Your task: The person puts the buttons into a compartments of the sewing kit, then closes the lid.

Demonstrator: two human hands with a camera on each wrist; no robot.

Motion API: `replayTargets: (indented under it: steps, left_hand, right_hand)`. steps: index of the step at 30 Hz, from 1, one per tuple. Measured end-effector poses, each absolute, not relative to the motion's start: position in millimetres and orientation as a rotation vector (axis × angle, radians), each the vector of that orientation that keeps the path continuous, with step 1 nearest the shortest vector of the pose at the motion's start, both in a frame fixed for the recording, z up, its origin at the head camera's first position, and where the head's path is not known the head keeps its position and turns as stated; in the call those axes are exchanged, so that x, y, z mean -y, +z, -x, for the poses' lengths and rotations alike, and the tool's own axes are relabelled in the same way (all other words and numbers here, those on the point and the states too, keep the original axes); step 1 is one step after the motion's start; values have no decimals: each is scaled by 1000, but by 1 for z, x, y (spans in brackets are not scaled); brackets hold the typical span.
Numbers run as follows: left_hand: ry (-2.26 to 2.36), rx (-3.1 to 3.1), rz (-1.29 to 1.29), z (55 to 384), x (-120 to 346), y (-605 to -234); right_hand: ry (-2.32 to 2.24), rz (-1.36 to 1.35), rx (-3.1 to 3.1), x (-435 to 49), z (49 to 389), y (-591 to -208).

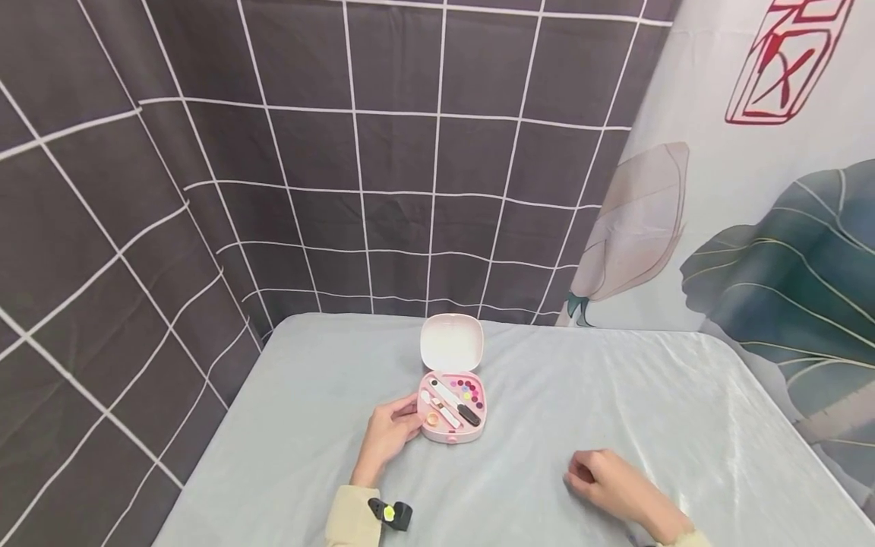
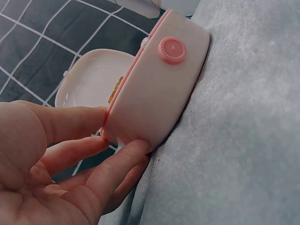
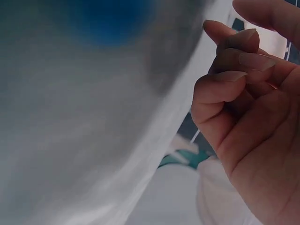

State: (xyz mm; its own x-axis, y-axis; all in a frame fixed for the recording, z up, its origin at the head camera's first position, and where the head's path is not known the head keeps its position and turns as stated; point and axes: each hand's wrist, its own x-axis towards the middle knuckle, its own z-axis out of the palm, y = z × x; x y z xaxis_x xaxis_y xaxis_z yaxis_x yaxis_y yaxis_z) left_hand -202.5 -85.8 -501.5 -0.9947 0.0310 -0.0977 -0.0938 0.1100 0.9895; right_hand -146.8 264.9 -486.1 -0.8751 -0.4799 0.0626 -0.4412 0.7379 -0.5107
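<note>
A small pink case (image 1: 470, 435), which looks like a sewing kit, stands on the cloth with its white lid (image 1: 452, 343) raised at the back. Inside lie a long white tool with a black end (image 1: 468, 414), a smaller white tool (image 1: 446, 413) and several coloured dots that look like pinheads. My left hand (image 1: 388, 439) grips the case's left side, thumb at the pink rim and fingers against the lower wall. A round pink catch (image 2: 172, 49) shows on the case's front in the left wrist view. Off to the right, my right hand (image 1: 611, 480) holds nothing, its fingers loosely curled.
A pale grey-blue cloth (image 1: 307, 365) covers the table. Behind it and at the left hangs a dark curtain (image 1: 396, 152) with white grid lines. A white curtain (image 1: 697, 190) with large leaf shapes hangs at the right. A black wrist strap (image 1: 402, 516) sits at the left sleeve.
</note>
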Motion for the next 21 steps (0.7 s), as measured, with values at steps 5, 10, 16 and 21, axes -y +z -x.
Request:
replayTargets:
  steps: [5,10,16,21]
  left_hand:
    - [2039,-2257,66,204,88,-497]
    - [2035,-2264,102,204,90,-494]
    - [2039,-2252,114,204,92,-493]
    - [2037,-2254,99,204,91,-494]
  right_hand:
    - [-822,639,-2848,-283,125,-488]
    - [-819,530,-2805,-297,105,-487]
    - [-753,487,-2837,-306,90,-490]
    - [-732,516,-2932,-308,84,-495]
